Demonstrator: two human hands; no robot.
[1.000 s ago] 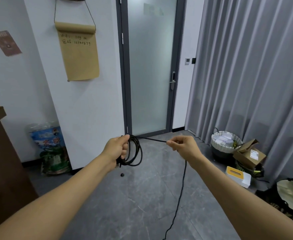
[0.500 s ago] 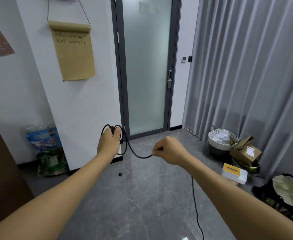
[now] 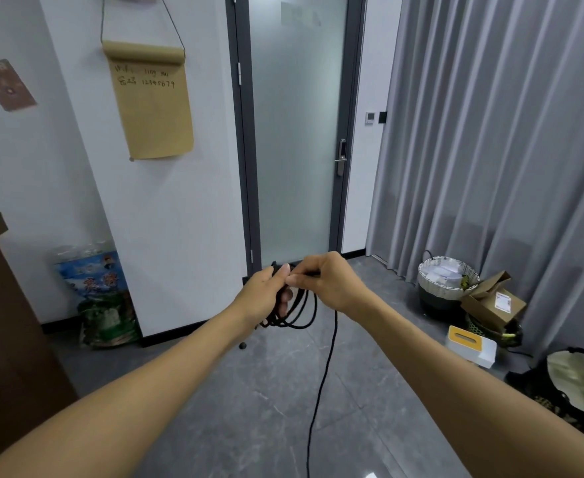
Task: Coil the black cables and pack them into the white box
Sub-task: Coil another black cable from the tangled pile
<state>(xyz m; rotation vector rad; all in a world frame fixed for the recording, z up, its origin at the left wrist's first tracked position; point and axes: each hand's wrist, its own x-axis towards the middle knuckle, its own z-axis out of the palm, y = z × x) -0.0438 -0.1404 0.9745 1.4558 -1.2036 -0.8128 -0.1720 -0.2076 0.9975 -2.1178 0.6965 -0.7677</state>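
- Two bare forearms are showing, with no sleeves reaching into view.
- The left hand [image 3: 266, 293] and right hand [image 3: 325, 282] are wearing neither gloves, rings nor watch.

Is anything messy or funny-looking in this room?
A little. By the curtain, an open cardboard box sits tilted on a heap of stuff beside the white basket. A small dark thing lies alone on the floor. The black cable trails down from the hands, which is normal for coiling.

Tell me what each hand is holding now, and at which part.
The left hand grips the black cable at its coiled loops; the right hand pinches the strand beside them.
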